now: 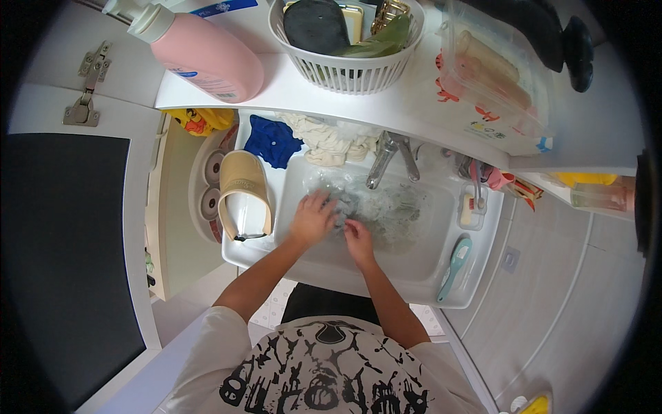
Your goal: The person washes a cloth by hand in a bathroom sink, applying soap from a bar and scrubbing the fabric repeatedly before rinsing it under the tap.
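Observation:
Sudsy, cloudy water lies in the white sink basin (439,243), with dark patches of something soaking under the foam. My left hand (313,217) is spread, palm down, at the left side of the suds, its fingertips at the water. Close to its right, my right hand (358,238) has curled fingers at the foam's edge; whether it pinches something there cannot be told. Behind the hands stands a metal faucet (385,158). A tan sun visor (243,181) rests on the sink's left rim. At the back left lie a blue cloth (273,141) and a wet cream cloth (323,137).
A turquoise-handled brush (455,266) and a soap dish (471,212) sit on the right rim. Above the sink's back runs a white shelf (310,106) holding a pink pump bottle (212,59), a white plastic basket (357,70) and a clear plastic container (496,77). An open cabinet door (137,207) stands at left.

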Demonstrator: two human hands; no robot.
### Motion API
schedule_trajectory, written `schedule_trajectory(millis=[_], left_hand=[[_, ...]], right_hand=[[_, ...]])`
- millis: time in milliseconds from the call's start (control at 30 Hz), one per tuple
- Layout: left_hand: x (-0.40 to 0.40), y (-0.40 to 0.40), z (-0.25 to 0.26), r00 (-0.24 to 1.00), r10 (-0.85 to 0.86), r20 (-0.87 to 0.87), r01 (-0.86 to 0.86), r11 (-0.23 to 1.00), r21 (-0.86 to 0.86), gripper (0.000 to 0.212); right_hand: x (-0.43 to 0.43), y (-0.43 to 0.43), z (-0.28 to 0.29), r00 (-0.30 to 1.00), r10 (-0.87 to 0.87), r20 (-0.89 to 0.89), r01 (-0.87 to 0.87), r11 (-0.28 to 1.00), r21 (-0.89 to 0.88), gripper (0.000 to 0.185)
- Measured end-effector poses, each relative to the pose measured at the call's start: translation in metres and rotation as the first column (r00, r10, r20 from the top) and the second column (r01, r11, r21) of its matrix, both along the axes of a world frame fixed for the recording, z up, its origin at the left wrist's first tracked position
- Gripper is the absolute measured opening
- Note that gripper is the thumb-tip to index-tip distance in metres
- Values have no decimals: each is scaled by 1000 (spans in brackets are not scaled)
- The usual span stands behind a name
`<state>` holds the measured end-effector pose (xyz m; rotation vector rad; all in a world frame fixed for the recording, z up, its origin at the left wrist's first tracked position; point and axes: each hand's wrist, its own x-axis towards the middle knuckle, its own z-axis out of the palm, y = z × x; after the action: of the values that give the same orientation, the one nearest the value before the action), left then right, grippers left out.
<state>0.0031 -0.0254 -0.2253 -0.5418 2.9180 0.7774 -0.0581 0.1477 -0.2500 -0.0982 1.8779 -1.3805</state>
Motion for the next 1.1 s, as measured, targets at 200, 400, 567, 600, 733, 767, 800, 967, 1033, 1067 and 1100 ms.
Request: schedule_trajectory(millis=[200, 400, 567, 600, 733, 767, 800, 967, 1033, 1067, 1100], left_hand=[[-3, 28, -2, 982, -105, 160, 124, 985, -116, 67], [-36, 34, -38, 974, -79, 212, 145, 938, -315, 67], [-41, 13, -11, 976, 52, 210, -70, 994, 79, 53], [-49, 10, 3, 958, 45, 283, -124, 954, 271, 48], [-44, 11, 61, 922, 181, 341, -386, 429, 817, 34], [-33, 10, 59, 919, 190, 345, -394, 428, 814, 34], [-21, 10, 55, 886, 205, 416, -457, 234, 858, 34], [7, 40, 62, 952, 199, 232, -303, 513, 803, 42], [-6, 65, 92, 942, 267, -204, -132, 852, 506, 48], [-14, 72, 109, 943, 262, -206, -126, 853, 506, 48], [-20, 78, 125, 948, 191, -255, -114, 951, 288, 48]], right_hand=[[-3, 6, 17, 999, -42, -3, 42, 998, 42, 23], [-4, 15, 7, 999, 14, -31, -11, 994, 111, 27], [2, 16, -8, 937, -182, 298, 164, 983, 87, 44], [-6, 19, 7, 796, -304, 523, 321, 945, 61, 50], [-12, 15, 10, 506, -450, 736, 615, 786, 57, 59], [-15, 7, 21, 500, -278, 820, 661, 735, -154, 61], [-17, 1, 33, 506, -87, 858, 695, 630, -347, 63], [-15, 1, 17, 500, 20, 866, 729, 529, -434, 59], [-16, 8, -6, 524, 6, 852, 736, 500, -457, 57], [-11, 13, -20, 715, -42, 698, 567, 620, -543, 54], [-8, 14, -23, 794, -47, 606, 470, 681, -563, 53]])
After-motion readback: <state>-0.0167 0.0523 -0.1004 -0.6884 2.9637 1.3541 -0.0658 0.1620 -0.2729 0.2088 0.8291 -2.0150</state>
